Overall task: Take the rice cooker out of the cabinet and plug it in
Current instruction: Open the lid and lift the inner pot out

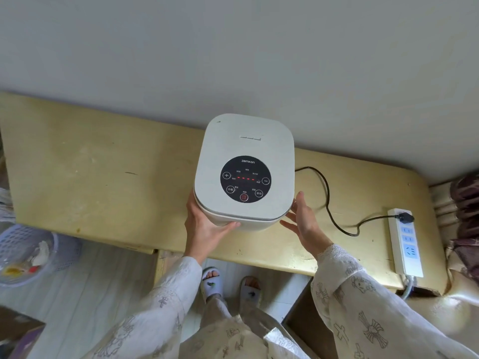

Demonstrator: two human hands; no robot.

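Already out of the cabinet, the rice cooker (pixel 245 172) stands upright on the yellow worktop (pixel 103 177), its back near the wall (pixel 233 47). Its round control panel (pixel 245 179) shows a row of red lit segments. The black cord (pixel 327 200) runs from the cooker's right side across the worktop to a plug (pixel 404 217) seated in the top socket of the white power strip (pixel 404 242), which lies well apart to the right.

The left hand (pixel 207 226) is pressed flat against the cooker's lower left corner, thumb along the front edge; its fingers lie around the far side and their spread cannot be told. The right hand (pixel 305 218) is held just beside the right wall, fingers apart and empty, its fingertips at or nearly at the casing; contact cannot be told.

Judged from the lit display and seated plug, both parts of the task appear complete; the step in hand is a final positioning of the cooker. Any further move calls only for a light two-sided nudge, leaving slack in the cord, then letting go.
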